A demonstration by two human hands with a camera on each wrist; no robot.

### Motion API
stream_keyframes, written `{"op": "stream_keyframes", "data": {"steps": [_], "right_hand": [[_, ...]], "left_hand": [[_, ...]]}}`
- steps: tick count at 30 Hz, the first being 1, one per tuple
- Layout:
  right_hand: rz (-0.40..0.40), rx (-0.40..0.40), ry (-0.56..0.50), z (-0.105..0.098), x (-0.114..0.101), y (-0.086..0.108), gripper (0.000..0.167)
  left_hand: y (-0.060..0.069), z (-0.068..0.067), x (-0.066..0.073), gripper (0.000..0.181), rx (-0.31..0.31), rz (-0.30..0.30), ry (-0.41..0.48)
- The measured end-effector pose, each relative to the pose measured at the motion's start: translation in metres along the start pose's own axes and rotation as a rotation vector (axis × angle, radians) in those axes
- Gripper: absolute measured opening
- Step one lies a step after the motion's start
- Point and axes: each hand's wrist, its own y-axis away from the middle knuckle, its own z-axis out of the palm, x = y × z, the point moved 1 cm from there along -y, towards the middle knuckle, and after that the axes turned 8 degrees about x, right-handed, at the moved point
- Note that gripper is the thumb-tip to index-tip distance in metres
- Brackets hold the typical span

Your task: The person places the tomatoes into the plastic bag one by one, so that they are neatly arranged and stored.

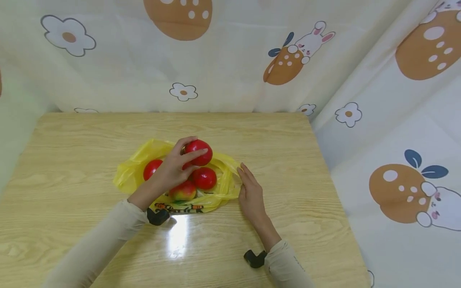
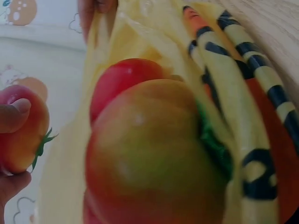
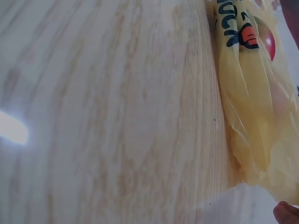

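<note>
My left hand [image 1: 169, 170] grips a red tomato [image 1: 201, 156] just above a yellow plastic bag [image 1: 130, 176] that lies spread on the table. The left wrist view shows that tomato [image 2: 29, 140] with a green leafy stem end, between thumb and fingers. Inside the bag sit several more tomatoes, among them a red one [image 1: 204, 178] and a red one with yellow-green patches [image 1: 183, 192]. At the bag's right end, my right hand [image 1: 251, 198] pinches its edge. Only a fingertip [image 3: 286, 213] of that hand shows in the right wrist view.
The bag rests on a light wood table [image 1: 288, 160]. A patterned curtain [image 1: 230, 60] hangs along the table's back and right sides. Black camera pieces [image 1: 158, 217] sit at both wrists, and light glares off the tabletop near the front.
</note>
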Motion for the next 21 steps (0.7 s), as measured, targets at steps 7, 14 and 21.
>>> {"op": "stream_keyframes", "data": {"steps": [7,14,21], "right_hand": [[-0.029,0.033,0.018,0.000,-0.003,-0.001,0.043],[-0.052,0.053,0.008,0.001,-0.003,-0.002,0.042],[-0.061,0.063,0.011,0.002,-0.005,-0.003,0.041]], "left_hand": [[0.007,0.011,-0.005,0.055,-0.097,-0.006,0.001],[0.011,0.012,-0.011,0.055,-0.202,-0.095,-0.015],[0.017,0.012,-0.019,0.060,-0.235,-0.094,-0.102]]}}
